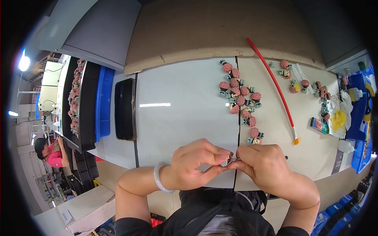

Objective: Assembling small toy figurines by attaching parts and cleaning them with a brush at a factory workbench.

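Figurine tiny, pinched between both hands at lower centre of frame, above desk edge; left hand grip clenched on it, right hand grip pinching thin pin into it; slip likely, pin may jab finger or piece drop off desk

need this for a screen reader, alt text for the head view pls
Two bare hands, left hand and right hand, meet fingertip to fingertip, pinching a tiny part too small to identify, above a white table. Behind them lies a row of small pink-headed figurines and a long red-handled brush.
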Motion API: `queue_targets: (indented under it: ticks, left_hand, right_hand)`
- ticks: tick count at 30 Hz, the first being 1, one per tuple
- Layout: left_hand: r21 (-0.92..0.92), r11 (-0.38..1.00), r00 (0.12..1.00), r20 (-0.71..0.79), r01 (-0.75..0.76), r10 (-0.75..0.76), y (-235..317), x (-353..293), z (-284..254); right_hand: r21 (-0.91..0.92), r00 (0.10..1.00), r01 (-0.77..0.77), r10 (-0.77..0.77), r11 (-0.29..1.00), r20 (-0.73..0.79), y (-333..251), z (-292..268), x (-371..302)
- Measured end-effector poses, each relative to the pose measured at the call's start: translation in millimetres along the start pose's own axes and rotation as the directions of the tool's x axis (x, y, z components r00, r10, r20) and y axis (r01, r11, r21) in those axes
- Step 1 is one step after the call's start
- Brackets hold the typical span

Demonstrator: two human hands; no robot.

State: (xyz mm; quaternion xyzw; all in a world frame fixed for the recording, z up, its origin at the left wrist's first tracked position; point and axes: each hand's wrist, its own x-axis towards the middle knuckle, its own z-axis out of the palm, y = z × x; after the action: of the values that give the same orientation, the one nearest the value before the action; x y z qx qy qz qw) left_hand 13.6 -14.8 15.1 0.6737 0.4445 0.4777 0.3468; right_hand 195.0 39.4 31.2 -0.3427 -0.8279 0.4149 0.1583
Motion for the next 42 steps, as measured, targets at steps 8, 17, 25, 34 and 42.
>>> queue_targets:
  ticks: [8, 17, 25, 34, 42]
  left_hand:
    - [0.009, 0.999, 0.999, 0.022, 0.033, -0.033, 0.7, 1.7, -2.5]
    - [-0.031, 0.997, 0.998, 0.009, 0.066, -0.065, -3.1, -0.4, -1.0]
    - [0.039, 0.999, 0.998, 0.070, -0.009, 0.007, 0.3, 1.0, -4.1]
    - [-0.004, 0.999, 0.998, 0.037, 0.054, -0.054, 0.5, 0.1, -3.0]
    - [-0.005, 0.999, 0.995, 0.090, 0.039, -0.038, -0.6, 2.0, -4.9]
  right_hand:
    - [-0.060, 0.999, 0.034, -0.035, 0.998, -0.006, 2.0, 3.4, -0.7]
    - [-0.113, 0.999, 0.047, -0.048, 0.993, -0.010, 0.4, 0.8, -0.1]
    - [-0.037, 0.999, 0.046, -0.046, 0.998, -0.011, 1.4, 2.3, -1.2]
    - [-0.030, 0.999, 0.029, -0.030, 0.999, -0.012, 2.4, 3.6, -0.3]
    - [-0.027, 1.000, 0.014, -0.014, 1.000, -0.001, 2.1, 3.3, 1.1]
